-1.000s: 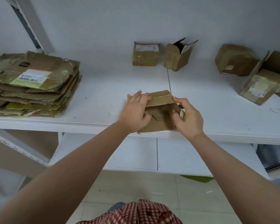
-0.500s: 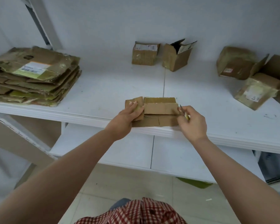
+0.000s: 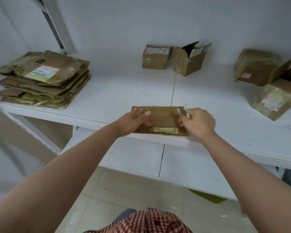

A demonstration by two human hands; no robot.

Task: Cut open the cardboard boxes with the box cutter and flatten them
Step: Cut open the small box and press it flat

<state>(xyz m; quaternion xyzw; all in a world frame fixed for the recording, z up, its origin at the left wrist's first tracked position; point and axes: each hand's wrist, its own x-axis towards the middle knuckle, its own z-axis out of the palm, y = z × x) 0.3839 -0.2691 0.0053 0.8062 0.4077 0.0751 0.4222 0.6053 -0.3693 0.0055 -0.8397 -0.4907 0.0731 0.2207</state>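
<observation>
- Cardboard boxes are the job, and one of them, a flattened box (image 3: 160, 119), lies pressed flat at the front edge of the white shelf (image 3: 124, 91), a label strip showing along its near side.
- Left hand (image 3: 133, 121) rests on the left end of that piece, fingers curled over the cardboard with the thumb lying on top; it looks like a hold rather than a flat press.
- Right hand (image 3: 197, 122) sits at the right end, fingers wrapped round the box cutter (image 3: 184, 112), whose blade pokes out above the knuckles and points away from the person.
- Done, by the look of it: a stack of flattened boxes (image 3: 44, 79) sits on the left of the shelf, well apart from the hands.
- Left to do: two small boxes (image 3: 173, 58) stand side by side at the back, one sealed, one with its flaps already open.
- More remain at the right, a group of boxes (image 3: 267, 83) of which at least one is open and two look taped shut.
- My judgement is that the task is past halfway; the piece in hand likely belongs on the stack next.
</observation>
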